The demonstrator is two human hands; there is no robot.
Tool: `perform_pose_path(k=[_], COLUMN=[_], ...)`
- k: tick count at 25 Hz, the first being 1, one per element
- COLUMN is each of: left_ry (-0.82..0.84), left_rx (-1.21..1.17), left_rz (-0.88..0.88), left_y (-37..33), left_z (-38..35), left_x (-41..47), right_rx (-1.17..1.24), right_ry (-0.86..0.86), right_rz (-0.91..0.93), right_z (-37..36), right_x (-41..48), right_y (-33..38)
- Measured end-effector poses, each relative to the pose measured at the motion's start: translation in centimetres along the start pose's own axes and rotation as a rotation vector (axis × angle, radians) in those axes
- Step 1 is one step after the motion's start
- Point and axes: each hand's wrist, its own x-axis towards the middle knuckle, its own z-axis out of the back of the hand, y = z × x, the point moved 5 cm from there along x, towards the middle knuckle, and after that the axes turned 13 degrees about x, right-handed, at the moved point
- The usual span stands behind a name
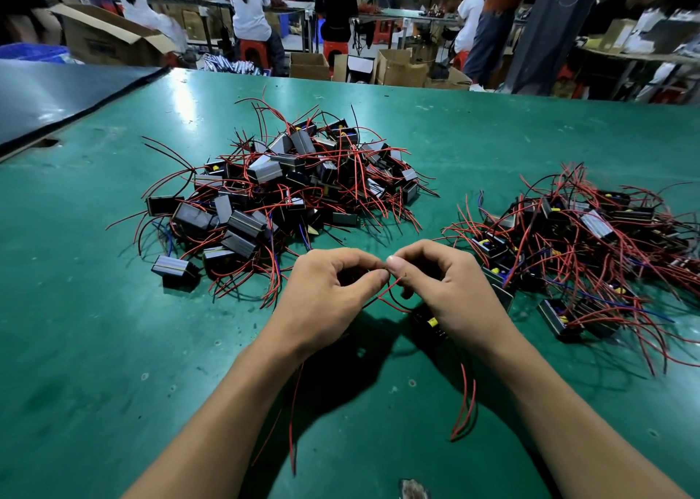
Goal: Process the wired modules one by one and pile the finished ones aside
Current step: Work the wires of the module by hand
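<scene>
A black wired module [430, 322] with a yellow part lies on the green table [113, 347], mostly hidden under my right hand [443, 290]. Its red and black wires [390, 294] loop up between my hands. My left hand [329, 298] and my right hand meet fingertip to fingertip above the table, each pinching these wires. More red wires [464, 404] trail toward me under my forearms. A big heap of modules [288, 191] with tangled red wires sits at centre, beyond my hands. A second heap [583, 256] lies at the right.
A dark sheet [57, 97] covers the table's far left corner. Beyond the far edge stand cardboard boxes [401, 68], red stools and several people at other benches. A small scrap [414, 489] lies at the near edge.
</scene>
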Motion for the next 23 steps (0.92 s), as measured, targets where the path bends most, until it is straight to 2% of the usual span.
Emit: perform_pose_path(k=[9, 12, 17, 23], left_ry=[-0.011, -0.026, -0.049, -0.062], left_rx=[-0.055, -0.058, -0.046, 0.014], left_rz=[0.044, 0.071, 0.141, 0.098], left_y=[0.4, 0.4, 0.9, 0.6], left_z=[0.0, 0.0, 0.1, 0.3], left_x=[0.1, 0.2, 0.4, 0.3], right_rx=[0.003, -0.114, -0.384, -0.345], right_ry=[0.099, 0.067, 0.065, 0.091], right_rz=[-0.041, 0.037, 0.308, 0.286], right_z=[0.2, 0.1, -0.5, -0.7], right_x=[0.1, 0.1, -0.3, -0.2], right_y=[0.1, 0.2, 1.0, 0.4])
